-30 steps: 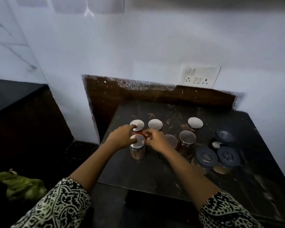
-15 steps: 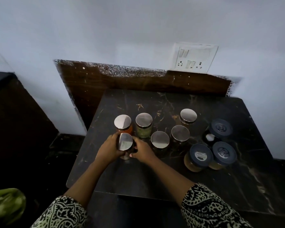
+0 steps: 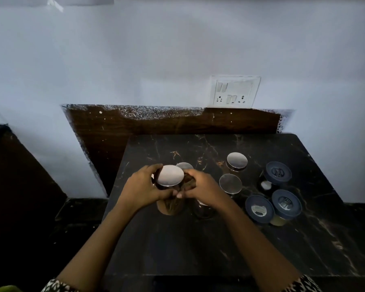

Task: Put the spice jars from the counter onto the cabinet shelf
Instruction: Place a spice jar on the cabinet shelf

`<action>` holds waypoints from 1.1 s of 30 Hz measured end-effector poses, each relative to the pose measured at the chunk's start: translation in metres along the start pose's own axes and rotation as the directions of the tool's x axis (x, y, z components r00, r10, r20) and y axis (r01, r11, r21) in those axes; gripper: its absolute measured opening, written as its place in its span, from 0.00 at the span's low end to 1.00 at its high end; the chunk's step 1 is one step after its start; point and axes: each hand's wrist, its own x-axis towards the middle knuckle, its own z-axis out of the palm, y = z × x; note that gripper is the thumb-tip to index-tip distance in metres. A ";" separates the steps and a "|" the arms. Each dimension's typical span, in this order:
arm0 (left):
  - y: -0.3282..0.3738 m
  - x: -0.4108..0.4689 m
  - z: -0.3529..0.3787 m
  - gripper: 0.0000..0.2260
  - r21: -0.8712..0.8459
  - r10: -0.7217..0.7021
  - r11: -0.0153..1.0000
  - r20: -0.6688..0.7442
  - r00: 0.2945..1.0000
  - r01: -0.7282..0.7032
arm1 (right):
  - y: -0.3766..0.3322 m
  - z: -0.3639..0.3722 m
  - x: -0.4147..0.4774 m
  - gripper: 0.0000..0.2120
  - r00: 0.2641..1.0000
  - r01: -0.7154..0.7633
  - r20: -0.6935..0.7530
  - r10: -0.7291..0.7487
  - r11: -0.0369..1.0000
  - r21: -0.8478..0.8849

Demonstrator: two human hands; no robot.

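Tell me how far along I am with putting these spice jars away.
Done: nothing that shows; the cabinet shelf is out of view. In hand: the left hand and right hand grip one silver-lidded glass spice jar between them. Left: at least three more silver-lidded jars stand on the black marble counter, along with three round blue-lidded containers.

table [image 3: 219,239]: black stone, polished, gold veining, soft sheen. held jar [image 3: 170,178]: clear glass body, smooth bright metal lid, reflective. other jar lids [image 3: 236,161]: same shiny metal. three tubs [image 3: 259,208]: dark blue plastic lids, matt. back panel [image 3: 156,128]: dark wood grain, top edge rough with white paint speckle. wall [image 3: 177,49]: matt paint. switch plate [image 3: 235,92]: smooth white plastic. sleeves [image 3: 57,287]: printed cloth.
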 end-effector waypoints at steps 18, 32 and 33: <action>0.140 0.071 -0.018 0.35 -0.615 0.091 0.770 -0.159 0.983 -0.171 | -0.023 -0.117 -0.033 0.41 0.948 0.283 -0.290 -0.132 0.768 0.575; 0.220 0.110 0.014 0.28 -0.847 0.066 0.531 0.066 0.996 0.021 | 0.015 -0.216 -0.026 0.43 0.970 0.240 -0.165 -0.178 0.607 0.758; 0.223 0.112 0.019 0.28 -0.856 0.058 0.516 0.058 0.997 0.020 | 0.017 -0.219 -0.025 0.43 0.970 0.240 -0.163 -0.182 0.588 0.773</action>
